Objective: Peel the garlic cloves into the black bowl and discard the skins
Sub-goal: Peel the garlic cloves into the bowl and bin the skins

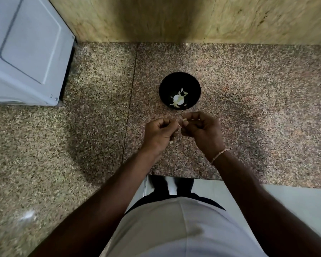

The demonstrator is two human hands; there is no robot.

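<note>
Peeling is under way: left hand [158, 133] and right hand [200, 128], close together, both pinch a garlic clove [184, 120] at six o'clock from the black bowl [180, 90]. Next, strip the skin and drop the clove in.

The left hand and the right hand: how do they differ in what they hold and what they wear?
The right hand pinches a pale garlic clove at its fingertips; the left hand pinches only a thin bit of skin near it. The right wrist wears a light bracelet; the left wrist is bare. Both hands are curled, close together, above the granite counter and nearer the person than the black bowl.
</note>
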